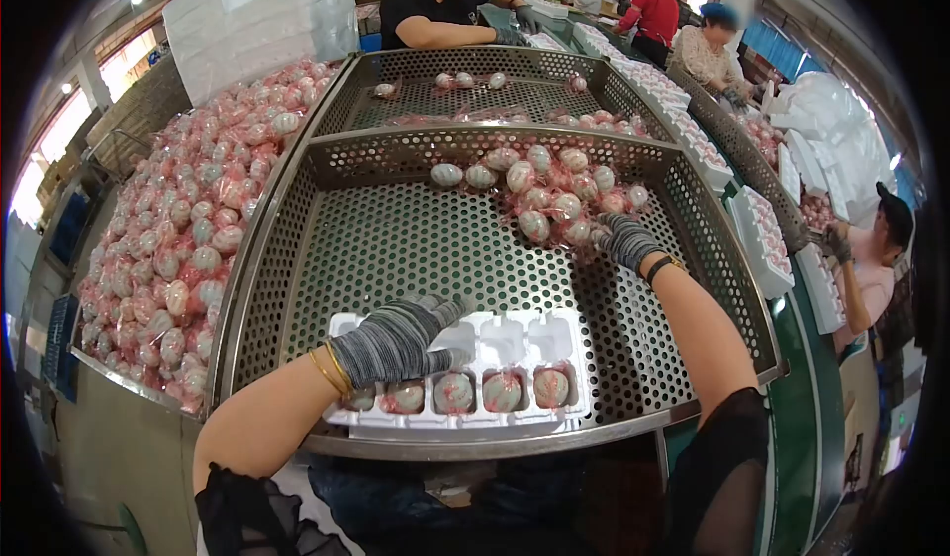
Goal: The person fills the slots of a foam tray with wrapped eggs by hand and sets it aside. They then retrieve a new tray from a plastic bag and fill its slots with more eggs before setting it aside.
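Observation:
In the head view, my left hand [396,340], in a grey striped knit glove, lies over a white foam tray [577,333]. Its fingers are stretched out and apart. The tray's near row holds several plastic-wrapped eggs [503,391], pale with reddish print; the visible far-row pockets hold none, and some pockets are hidden by the hand. My right hand [629,242], gloved alike, reaches to the right edge of a heap of wrapped eggs [554,192]. Its fingers bend against the eggs, but the fingertips are partly hidden and I cannot see whether they grip one.
Both lie in a perforated metal bin [341,249]; a divider [396,150] separates its rear section. A large pile of wrapped eggs [168,259] stands left. Filled foam trays [760,234] line a green conveyor [797,388] at right. Several co-workers stand beyond and to the right.

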Demonstrator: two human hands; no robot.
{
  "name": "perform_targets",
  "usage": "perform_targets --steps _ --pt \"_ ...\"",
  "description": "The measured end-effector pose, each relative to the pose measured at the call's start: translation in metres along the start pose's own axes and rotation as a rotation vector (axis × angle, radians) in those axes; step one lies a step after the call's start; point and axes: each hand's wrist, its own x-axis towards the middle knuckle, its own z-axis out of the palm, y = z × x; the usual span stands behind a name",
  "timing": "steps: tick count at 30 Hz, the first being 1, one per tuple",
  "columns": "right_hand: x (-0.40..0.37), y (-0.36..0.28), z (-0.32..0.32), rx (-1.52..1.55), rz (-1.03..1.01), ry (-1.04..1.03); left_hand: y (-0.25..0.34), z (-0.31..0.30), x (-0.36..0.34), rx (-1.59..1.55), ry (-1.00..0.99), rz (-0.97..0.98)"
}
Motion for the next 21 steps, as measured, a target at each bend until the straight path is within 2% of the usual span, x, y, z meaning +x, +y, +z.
perform_targets --steps 3,4,5,7,8,9,11,13,14,17,18,21 --pt "0.028 0.016 0.049 0.285 -0.107 0.09 -0.007 -0.002 -0.002 0.092 -0.134 -0.09" --pt "0.0 -0.033 0.025 0.214 0.029 0.099 -0.01 -0.002 -0.001 0.075 -0.192 -0.093" --pt "-0.005 -0.043 0.012 0.23 0.056 -0.028 -0.013 -0.002 -0.001 0.056 -0.255 -0.095" --pt "-0.008 -0.051 0.0 0.263 0.127 -0.284 -0.012 -0.005 -0.003 0.014 -0.233 -0.119" --pt "-0.002 -0.037 0.009 0.054 -0.12 -0.272 -0.013 -0.004 -0.003 -0.024 -0.226 -0.143" --pt "-0.003 -0.016 0.012 0.239 -0.191 -0.307 -0.012 -0.004 -0.003 -0.065 -0.221 -0.168" --pt "-0.031 -0.022 -0.012 0.615 -0.326 -0.362 -0.008 -0.01 -0.002 -0.105 -0.253 -0.208" --pt "-0.059 -0.047 -0.043 1.238 -0.011 -0.561 -0.003 -0.019 -0.002 -0.107 -0.293 -0.222" --pt "-0.072 -0.049 -0.047 0.73 -0.366 -0.308 -0.004 -0.019 -0.001 -0.1 -0.313 -0.23" --pt "-0.111 -0.082 -0.067 0.977 -0.303 -0.307 -0.007 -0.016 -0.001 -0.102 -0.299 -0.192" --pt "-0.119 -0.089 -0.071 0.939 -0.276 -0.352 -0.005 -0.018 -0.001 -0.083 -0.302 -0.178" --pt "-0.141 -0.11 -0.068 0.93 -0.411 -0.367 -0.014 -0.006 0.0 -0.082 -0.229 -0.11"
